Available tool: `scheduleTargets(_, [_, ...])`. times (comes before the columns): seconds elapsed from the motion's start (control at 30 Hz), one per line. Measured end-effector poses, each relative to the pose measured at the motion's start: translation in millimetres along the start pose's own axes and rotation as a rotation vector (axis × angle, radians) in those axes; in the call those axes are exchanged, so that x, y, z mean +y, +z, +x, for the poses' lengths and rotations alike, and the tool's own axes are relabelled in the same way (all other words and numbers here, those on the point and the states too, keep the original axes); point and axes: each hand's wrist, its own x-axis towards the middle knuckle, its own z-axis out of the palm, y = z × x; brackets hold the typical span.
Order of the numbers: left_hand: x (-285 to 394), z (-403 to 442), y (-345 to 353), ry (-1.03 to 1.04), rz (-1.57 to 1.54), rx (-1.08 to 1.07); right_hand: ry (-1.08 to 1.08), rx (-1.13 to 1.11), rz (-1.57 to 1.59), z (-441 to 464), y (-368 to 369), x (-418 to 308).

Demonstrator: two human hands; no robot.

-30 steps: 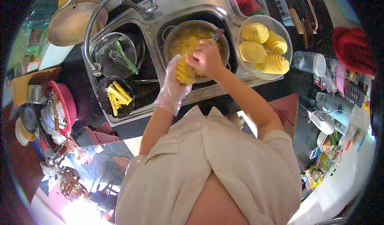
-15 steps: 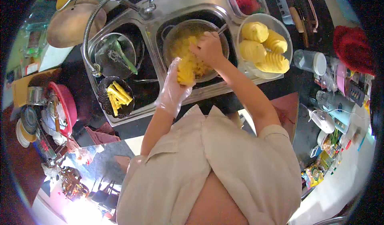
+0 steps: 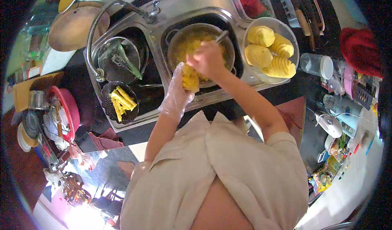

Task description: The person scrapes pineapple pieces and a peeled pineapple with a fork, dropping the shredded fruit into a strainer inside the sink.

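My left hand (image 3: 177, 87), in a clear plastic glove, holds a peeled yellow fruit (image 3: 190, 79) with a ridged surface over the near edge of a metal pot (image 3: 173, 56). The pot stands in the right sink basin with yellow pieces inside. Just above the fruit, my right hand (image 3: 208, 60) is closed round a metal utensil (image 3: 221, 36), whose end sticks out past the fist; its working end is hidden. Several peeled yellow fruits (image 3: 261, 36) lie in a clear bowl (image 3: 297, 50) right of the basin.
A hose-like faucet (image 3: 90, 34) arches over the left basin, which holds a clear lid or bowl (image 3: 110, 64). Yellow strips (image 3: 122, 101) lie in a dark basket (image 3: 107, 107). At the upper right is a red item (image 3: 251, 3) in a container. A pink basin (image 3: 71, 111) stands left.
My right hand has moved back and forth beside the fruit, and the utensil's angle has shifted. The held fruit has turned a little in my left hand.
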Motion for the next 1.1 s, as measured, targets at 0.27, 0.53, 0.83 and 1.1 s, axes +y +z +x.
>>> scheduleTargets(0.27, [6.9,-4.7,0.0,-0.025,0.115,0.046,-0.010,0.007,-0.152,11.4,1.7,33.1])
scheduleTargets(0.53, [3.3,-4.5,10.5,-0.007,0.031,0.067,-0.154,0.055,0.026,-6.7,-1.8,9.5])
scheduleTargets(0.83, [3.2,7.0,4.9,0.096,0.160,0.008,-0.003,-0.096,0.013,-13.2,-1.6,13.5])
scheduleTargets(1.1, [-1.4,15.8,-7.7,0.259,0.303,-0.094,0.241,-0.080,-0.188,5.1,-2.6,28.3])
